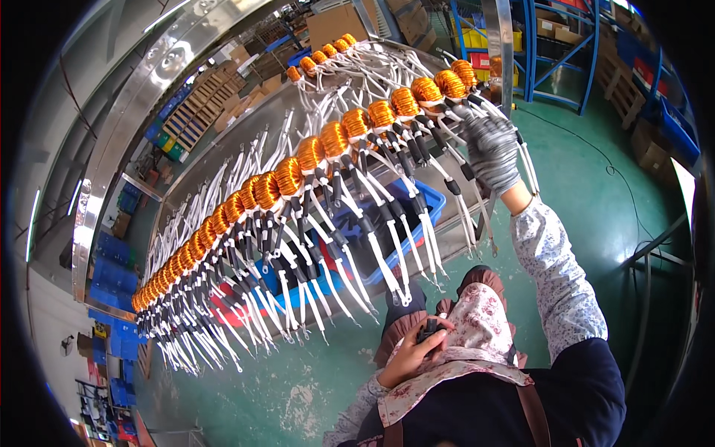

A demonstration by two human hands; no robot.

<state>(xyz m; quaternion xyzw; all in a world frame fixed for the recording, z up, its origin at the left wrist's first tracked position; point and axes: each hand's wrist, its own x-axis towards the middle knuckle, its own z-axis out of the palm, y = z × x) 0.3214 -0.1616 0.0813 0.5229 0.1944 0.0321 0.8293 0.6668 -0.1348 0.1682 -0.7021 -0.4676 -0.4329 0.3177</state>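
A long row of copper-wound ring coils (334, 138) runs along the near side of a metal bench. Their white leads (378, 257) hang over the edge, many with black sleeves and metal lugs at the ends. My right hand (490, 149), in a grey striped glove, reaches to the leads just below the coils at the row's right end. Its fingers are smeared and partly hidden, so its grip is unclear. Close to my lap, my bare left hand (414, 353) is closed around a small black object (428, 329), mostly covered by the fingers.
A second, shorter row of coils (329, 51) lies farther back on the bench. Below the hanging leads are a blue bin (436, 201) and a red bin (227, 309). A metal post (500, 59) rises at the bench's right end; blue shelving (530, 52) stands beyond.
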